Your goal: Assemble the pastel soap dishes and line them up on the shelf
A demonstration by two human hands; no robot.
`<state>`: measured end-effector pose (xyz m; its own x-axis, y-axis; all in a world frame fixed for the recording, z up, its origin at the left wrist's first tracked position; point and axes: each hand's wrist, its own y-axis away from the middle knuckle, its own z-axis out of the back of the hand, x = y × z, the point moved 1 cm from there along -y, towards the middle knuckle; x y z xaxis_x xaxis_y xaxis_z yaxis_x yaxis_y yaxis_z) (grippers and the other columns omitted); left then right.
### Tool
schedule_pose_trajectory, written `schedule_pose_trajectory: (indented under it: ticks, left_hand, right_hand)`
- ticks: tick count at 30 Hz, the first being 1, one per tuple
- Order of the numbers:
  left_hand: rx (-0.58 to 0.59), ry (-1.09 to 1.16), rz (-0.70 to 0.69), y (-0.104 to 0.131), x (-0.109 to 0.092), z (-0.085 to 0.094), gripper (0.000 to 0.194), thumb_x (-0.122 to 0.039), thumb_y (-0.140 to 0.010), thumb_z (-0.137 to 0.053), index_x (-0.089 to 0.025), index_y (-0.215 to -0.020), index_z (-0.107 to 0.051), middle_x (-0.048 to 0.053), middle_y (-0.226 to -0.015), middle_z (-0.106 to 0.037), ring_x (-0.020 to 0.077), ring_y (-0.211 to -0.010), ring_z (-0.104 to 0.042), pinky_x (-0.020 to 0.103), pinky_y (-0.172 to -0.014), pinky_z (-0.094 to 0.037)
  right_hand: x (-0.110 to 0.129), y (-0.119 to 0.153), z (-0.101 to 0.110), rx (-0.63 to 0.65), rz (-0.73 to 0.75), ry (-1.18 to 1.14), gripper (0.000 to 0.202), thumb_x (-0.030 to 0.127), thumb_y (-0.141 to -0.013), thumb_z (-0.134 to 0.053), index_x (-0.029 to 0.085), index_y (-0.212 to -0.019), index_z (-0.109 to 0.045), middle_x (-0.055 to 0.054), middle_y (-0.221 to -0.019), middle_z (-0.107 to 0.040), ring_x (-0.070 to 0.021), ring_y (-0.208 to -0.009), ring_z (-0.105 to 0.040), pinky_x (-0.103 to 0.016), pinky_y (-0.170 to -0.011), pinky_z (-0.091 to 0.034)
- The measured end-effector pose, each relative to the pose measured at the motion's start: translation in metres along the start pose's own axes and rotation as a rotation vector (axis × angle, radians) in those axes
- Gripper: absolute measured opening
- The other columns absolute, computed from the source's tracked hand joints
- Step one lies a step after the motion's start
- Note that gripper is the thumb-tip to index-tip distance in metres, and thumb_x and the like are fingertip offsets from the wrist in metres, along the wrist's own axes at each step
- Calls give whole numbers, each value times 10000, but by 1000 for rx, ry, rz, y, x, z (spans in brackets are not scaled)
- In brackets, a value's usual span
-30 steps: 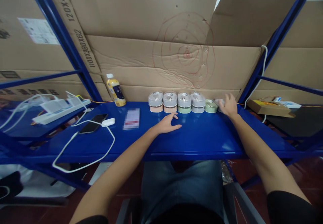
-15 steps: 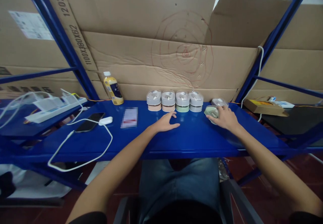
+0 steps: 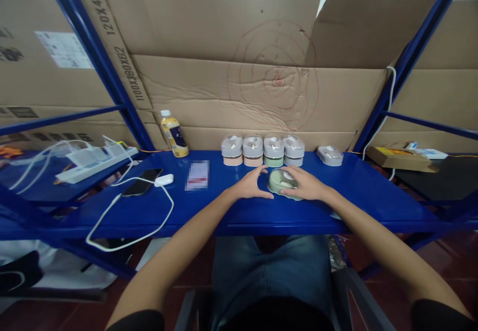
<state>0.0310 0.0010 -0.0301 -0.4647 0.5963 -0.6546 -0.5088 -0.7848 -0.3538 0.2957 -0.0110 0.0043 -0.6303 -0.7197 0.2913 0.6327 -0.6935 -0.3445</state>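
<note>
My right hand [image 3: 306, 184] grips a small pale green lidded container [image 3: 278, 180] just above or on the blue tabletop; I cannot tell whether it touches. To its left, my left hand [image 3: 249, 183] is open, thumb and fingers apart, its fingertips close to the container's edge. Behind both hands stands a row of similar two-layer containers with clear grey lids: two with pinkish bases [image 3: 232, 151] [image 3: 253, 151], one with a green base [image 3: 274, 152] and one with a grey base [image 3: 294, 151]. Farther right, a lone grey lidded container [image 3: 330, 156] sits near the back edge.
On the left lie a phone [image 3: 142, 182], a white cable with an adapter [image 3: 164, 179] and a blurred card [image 3: 197, 175]. A yellow drink bottle [image 3: 175, 134] stands at the back. Cardboard [image 3: 209, 92] walls the rear, and blue posts [image 3: 421, 47] frame the table [image 3: 209, 214].
My right hand has carried the green container leftward from beside the lone grey one to in front of the row. My left hand stays open, now close to it.
</note>
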Motion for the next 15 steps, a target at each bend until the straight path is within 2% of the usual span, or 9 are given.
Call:
schedule_pose_trajectory:
  ticks: [4,5,7,10,12,15]
  left_hand:
    - [-32,-49,-17,1,-1,3,1225,-591,-567,-946,-184,-1561,-357,195,-1462,-564,384,-1326,-572,536,-1117,-465]
    - [-35,-65,-40,2,-2,4,1169,-584,-591,-938,-197,-1549,-392,179,-1456,-572,379,-1324,-573,532,-1122,-461]
    - [-19,-93,-103,3,-5,5,940,-556,-665,-910,-235,-1464,-534,133,-1406,-606,349,-1300,-589,510,-1135,-452]
    - [24,-136,-141,4,-7,5,564,-526,-787,-835,-264,-1273,-722,103,-1296,-622,311,-1264,-596,479,-1130,-458]
    - [30,-158,-123,5,-8,3,462,-518,-849,-780,-271,-1238,-758,106,-1273,-612,317,-1298,-562,491,-1148,-443]
    - [-6,-161,-91,4,-7,3,415,-514,-912,-705,-259,-1233,-770,112,-1290,-622,333,-1355,-510,513,-1189,-403]
  right_hand:
    - [11,-35,-2,-115,82,-279,736,590,-849,-739,231,-1455,-525,-131,-1453,-605,-325,-1309,-605,-518,-1117,-489]
    - [9,-41,0,-168,66,-325,717,574,-856,-735,235,-1451,-527,-123,-1458,-605,-319,-1317,-602,-515,-1126,-482]
    - [2,-49,5,-281,9,-376,703,556,-855,-738,237,-1445,-530,-116,-1445,-616,-317,-1319,-601,-517,-1132,-474]
    - [-15,-49,5,-390,-109,-408,689,565,-842,-737,232,-1417,-553,-114,-1379,-660,-323,-1280,-626,-527,-1112,-483]
    - [-28,-44,2,-408,-185,-414,686,583,-831,-733,223,-1393,-574,-116,-1348,-681,-325,-1246,-644,-528,-1098,-490]
    - [-42,-38,-3,-400,-267,-389,719,603,-796,-748,195,-1369,-598,-135,-1323,-692,-329,-1199,-661,-519,-1071,-501]
